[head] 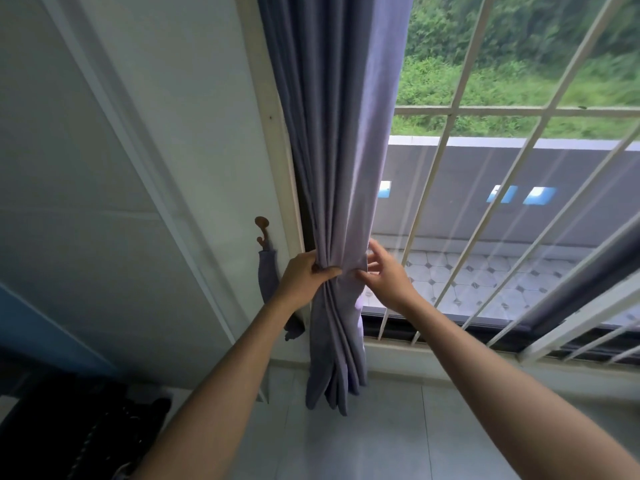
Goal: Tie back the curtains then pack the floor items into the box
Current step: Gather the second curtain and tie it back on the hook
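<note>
Head view, one frame. I see the purple-grey curtain [332, 133] hanging at the left edge of the window, drawn into a narrow bundle of vertical folds against the cream window frame [273, 133]. The left hand [304, 275] grips the bundle from its left side, fingers curled round the gathered folds, thumb pressing the cloth in toward the middle. The right hand [384, 275] is at the bundle's right side at the same height; its thumb and forefinger pinch the edge of the cloth where it is cinched, the other fingers loosely spread above. Below the hands the curtain flares out again and its hem hangs just above the pale tiled floor [398, 427]. On the wall just left of the frame I note a brown hook [262, 230], with a strip of the same purple fabric, apparently the tieback [268, 275], hanging from it; it hangs loose, close behind the left wrist, and I cannot tell whether the two touch. White window bars [446, 209] run across the glass to the right, with a tiled balcony and greenery beyond. Dark items [86, 427] sit at the lower left; too dim to identify.
</note>
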Demonstrator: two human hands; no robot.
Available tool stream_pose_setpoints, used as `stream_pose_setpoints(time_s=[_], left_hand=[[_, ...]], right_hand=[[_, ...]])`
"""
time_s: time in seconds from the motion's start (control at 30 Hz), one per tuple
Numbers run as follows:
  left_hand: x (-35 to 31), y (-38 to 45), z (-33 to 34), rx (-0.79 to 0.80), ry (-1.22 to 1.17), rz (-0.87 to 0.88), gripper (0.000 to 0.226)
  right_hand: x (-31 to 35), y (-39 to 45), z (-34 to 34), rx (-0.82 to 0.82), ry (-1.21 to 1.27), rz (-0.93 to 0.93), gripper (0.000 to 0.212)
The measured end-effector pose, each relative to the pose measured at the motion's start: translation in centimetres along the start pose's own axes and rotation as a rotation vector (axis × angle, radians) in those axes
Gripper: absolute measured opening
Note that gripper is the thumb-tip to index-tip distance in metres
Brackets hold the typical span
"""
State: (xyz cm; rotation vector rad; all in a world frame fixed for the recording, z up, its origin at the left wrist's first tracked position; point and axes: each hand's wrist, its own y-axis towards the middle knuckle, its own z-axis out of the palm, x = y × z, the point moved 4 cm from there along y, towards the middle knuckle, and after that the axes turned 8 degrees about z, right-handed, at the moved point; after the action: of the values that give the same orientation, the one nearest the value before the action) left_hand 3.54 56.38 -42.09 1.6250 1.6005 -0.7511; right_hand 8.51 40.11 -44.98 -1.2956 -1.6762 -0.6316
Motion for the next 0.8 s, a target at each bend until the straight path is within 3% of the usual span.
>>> stream_pose_setpoints(time_s=[0.1, 0.2, 0.27, 0.43, 0.7, 0.8], left_hand=[[0.8, -0.7, -0.3, -0.134, 0.027, -0.017, 0.031], [1.9, -2.2, 0.3, -0.329, 0.151, -0.011, 0.033], [1.9, -2.3, 0.2, -0.378, 0.159, -0.025, 0.033], [1.7, -1.1, -1.1, -0.273, 0.047, -0.025, 0.023], [3.2, -1.6, -1.0, -0.191, 0.047, -0.002, 0.026], [2.6, -0.7, -1.0, -0.212, 0.102, 0.025, 0.034]], right_hand=[[0.1, 0.2, 0.8, -0.033, -0.099, -0.063, 0.021], [0.0, -0.5, 2.6, -0.16, -0.188, -0.146, 0.013], [0.2, -0.8, 3.6, -0.245, -0.199, -0.114, 0.01], [1.3, -0.4, 4.2, -0.247, -0.193, -0.05, 0.013], [-0.9, -1.7, 5.3, -0.069, -0.236, -0.002, 0.048], [-1.4, -1.5, 6.5, -0.105, -0.314, -0.028, 0.032]])
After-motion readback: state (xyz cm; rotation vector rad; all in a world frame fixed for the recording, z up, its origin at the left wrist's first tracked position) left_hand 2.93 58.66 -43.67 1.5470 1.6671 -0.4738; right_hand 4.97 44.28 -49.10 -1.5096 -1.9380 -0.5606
